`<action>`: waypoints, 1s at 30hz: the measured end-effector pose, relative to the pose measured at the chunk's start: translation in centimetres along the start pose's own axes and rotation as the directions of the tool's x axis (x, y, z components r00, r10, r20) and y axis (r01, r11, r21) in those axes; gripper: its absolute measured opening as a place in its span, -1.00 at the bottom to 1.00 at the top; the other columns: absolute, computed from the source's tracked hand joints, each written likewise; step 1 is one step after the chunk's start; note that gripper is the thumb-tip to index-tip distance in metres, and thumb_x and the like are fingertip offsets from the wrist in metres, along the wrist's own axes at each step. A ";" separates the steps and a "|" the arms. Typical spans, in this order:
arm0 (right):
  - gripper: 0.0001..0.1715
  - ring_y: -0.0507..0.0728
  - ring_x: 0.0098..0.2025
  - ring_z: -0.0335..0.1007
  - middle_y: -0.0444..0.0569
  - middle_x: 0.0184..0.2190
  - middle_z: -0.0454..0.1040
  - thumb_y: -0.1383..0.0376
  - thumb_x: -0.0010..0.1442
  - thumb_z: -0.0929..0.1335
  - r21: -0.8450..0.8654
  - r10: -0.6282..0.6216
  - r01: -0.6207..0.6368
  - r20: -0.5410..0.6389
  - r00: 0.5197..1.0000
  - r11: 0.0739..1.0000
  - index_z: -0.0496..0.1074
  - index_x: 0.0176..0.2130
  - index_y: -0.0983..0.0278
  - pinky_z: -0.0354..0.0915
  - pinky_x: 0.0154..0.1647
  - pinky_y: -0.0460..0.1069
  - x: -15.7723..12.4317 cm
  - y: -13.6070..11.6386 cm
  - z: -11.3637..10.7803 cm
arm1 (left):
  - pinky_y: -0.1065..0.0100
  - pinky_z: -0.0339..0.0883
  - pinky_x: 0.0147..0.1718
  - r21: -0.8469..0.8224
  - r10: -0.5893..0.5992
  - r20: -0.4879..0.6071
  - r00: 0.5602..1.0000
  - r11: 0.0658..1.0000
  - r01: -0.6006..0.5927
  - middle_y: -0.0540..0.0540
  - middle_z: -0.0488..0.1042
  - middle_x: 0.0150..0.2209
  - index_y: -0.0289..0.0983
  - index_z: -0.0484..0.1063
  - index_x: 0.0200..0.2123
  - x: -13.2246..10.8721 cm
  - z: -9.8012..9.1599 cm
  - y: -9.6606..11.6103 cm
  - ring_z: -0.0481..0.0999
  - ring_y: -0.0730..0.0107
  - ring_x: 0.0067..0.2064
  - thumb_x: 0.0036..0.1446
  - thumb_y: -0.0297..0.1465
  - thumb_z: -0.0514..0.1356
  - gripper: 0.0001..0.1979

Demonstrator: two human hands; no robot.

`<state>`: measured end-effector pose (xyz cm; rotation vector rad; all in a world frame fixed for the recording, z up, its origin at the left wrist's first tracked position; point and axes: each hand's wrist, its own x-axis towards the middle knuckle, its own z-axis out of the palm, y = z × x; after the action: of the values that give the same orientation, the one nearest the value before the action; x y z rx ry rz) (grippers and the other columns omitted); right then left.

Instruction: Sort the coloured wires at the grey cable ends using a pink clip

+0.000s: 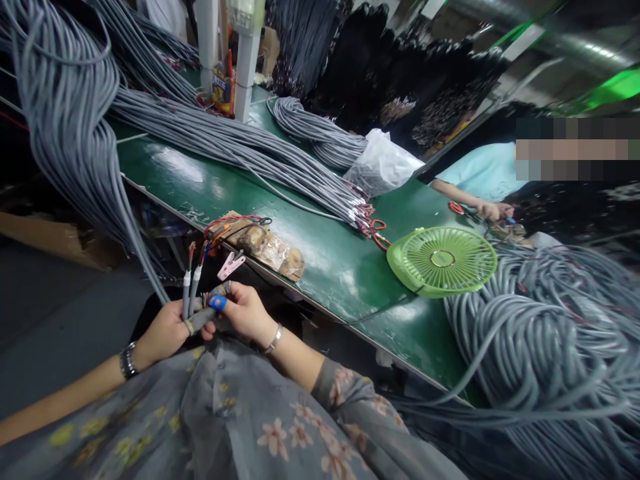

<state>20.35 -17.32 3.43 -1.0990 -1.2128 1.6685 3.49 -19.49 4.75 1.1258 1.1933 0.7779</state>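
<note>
My left hand (163,335) is closed around two grey cables (187,303). Their ends stand up with white bands and bare coloured wires (203,250). My right hand (250,317) meets it with fingers pinched together, a blue wrap on the thumb. Grey and yellowish wraps cover several fingers. What lies between the right fingertips is hidden. Just beyond the hands, a pink clip (231,265) sits at the bench edge beside a tape-covered block (270,250) with red and black leads.
Grey cable bundles (240,150) lie along the green bench (320,260), and one hangs over its left edge (65,100). A green fan (443,260) stands right of centre, near a big cable pile (550,333). Across the bench, another person's hands (493,210) are at work.
</note>
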 end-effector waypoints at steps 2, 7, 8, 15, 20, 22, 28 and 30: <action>-0.52 -0.03 -0.51 0.27 -0.20 -0.54 0.44 -0.03 -0.03 0.60 -0.006 -0.017 0.017 -0.002 1.000 1.000 0.48 -0.40 0.27 0.26 -0.43 -0.07 0.1 -0.2 -0.1 | 0.29 0.50 -0.49 -0.022 0.002 -0.003 1.000 1.000 -0.002 -0.13 0.62 -0.61 -0.19 0.59 -0.64 -0.1 0.1 0.2 0.58 0.21 -0.57 -0.22 -0.11 0.44 -0.72; -0.37 -0.04 -0.57 0.21 -0.22 -0.59 0.39 -0.12 -0.17 0.64 0.104 0.071 -0.070 -0.006 0.997 0.992 0.46 -0.40 0.28 0.19 -0.51 -0.09 -0.1 -0.2 -0.6 | 0.34 0.47 -0.49 -0.026 0.038 -0.089 0.995 0.999 -0.041 -0.10 0.61 -0.62 -0.20 0.59 -0.63 -0.2 0.4 -0.1 0.56 0.28 -0.57 -0.14 -0.10 0.43 -0.70; -0.34 -0.05 -0.58 0.20 -0.22 -0.59 0.39 -0.13 -0.20 0.65 0.130 0.095 -0.094 0.000 0.995 0.987 0.45 -0.40 0.27 0.19 -0.52 -0.09 -0.1 -0.1 -0.6 | 0.35 0.46 -0.48 -0.019 0.040 -0.095 0.995 0.999 -0.042 -0.09 0.60 -0.63 -0.20 0.58 -0.63 -0.2 0.4 -0.2 0.56 0.29 -0.57 -0.14 -0.10 0.43 -0.70; -0.35 -0.06 -0.58 0.18 -0.23 -0.59 0.38 -0.09 -0.26 0.69 0.188 0.110 -0.113 0.024 0.994 0.976 0.44 -0.45 0.26 0.22 -0.51 -0.08 -0.1 0.2 -0.4 | 0.32 0.46 -0.46 0.010 -0.006 -0.096 0.995 1.000 0.007 -0.09 0.60 -0.62 -0.19 0.58 -0.65 -0.1 0.7 0.3 0.56 0.29 -0.57 -0.17 -0.12 0.37 -0.73; -0.38 -0.05 -0.58 0.19 -0.23 -0.60 0.39 -0.06 -0.24 0.69 0.193 0.123 -0.115 -0.032 0.992 0.974 0.45 -0.46 0.26 0.24 -0.49 -0.08 -0.1 0.6 -0.3 | 0.29 0.47 -0.41 -0.012 -0.019 -0.170 0.985 1.000 0.017 -0.08 0.62 -0.60 -0.19 0.58 -0.61 -0.2 0.5 -0.9 0.58 0.26 -0.53 -0.15 -0.15 0.36 -0.76; -0.39 -0.05 -0.58 0.21 -0.22 -0.59 0.41 -0.07 -0.23 0.68 0.191 0.122 -0.110 -0.056 0.991 0.975 0.45 -0.46 0.26 0.24 -0.50 -0.08 -0.1 0.9 -0.3 | 0.29 0.47 -0.40 -0.060 -0.038 -0.203 0.978 0.998 0.026 -0.07 0.63 -0.58 -0.20 0.58 -0.58 -0.1 0.4 -1.8 0.59 0.25 -0.52 -0.16 -0.17 0.38 -0.78; -0.39 -0.06 -0.61 0.15 -0.29 -0.66 0.32 -0.08 -0.20 0.66 0.213 0.121 -0.100 -0.089 0.989 0.972 0.40 -0.49 0.24 0.19 -0.53 -0.09 -0.2 0.7 -0.2 | 0.28 0.46 -0.43 -0.203 -0.114 -0.282 0.952 0.977 0.057 -0.05 0.60 -0.59 -0.23 0.56 -0.56 -0.3 0.8 -1.4 0.56 0.28 -0.55 -0.26 -0.19 0.45 -0.74; -0.40 -0.07 -0.61 0.15 -0.28 -0.64 0.35 -0.09 -0.20 0.65 0.230 0.137 -0.115 -0.079 0.987 0.966 0.40 -0.48 0.24 0.19 -0.53 -0.09 -0.1 0.2 -0.1 | 0.30 0.45 -0.45 -0.231 -0.102 -0.278 0.955 0.972 0.036 -0.04 0.59 -0.60 -0.24 0.55 -0.56 -0.5 1.1 -0.6 0.53 0.31 -0.56 -0.27 -0.20 0.48 -0.73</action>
<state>20.46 -17.48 3.25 -1.1182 -0.8848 1.7799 4.34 -20.40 4.36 0.7974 1.3412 1.0208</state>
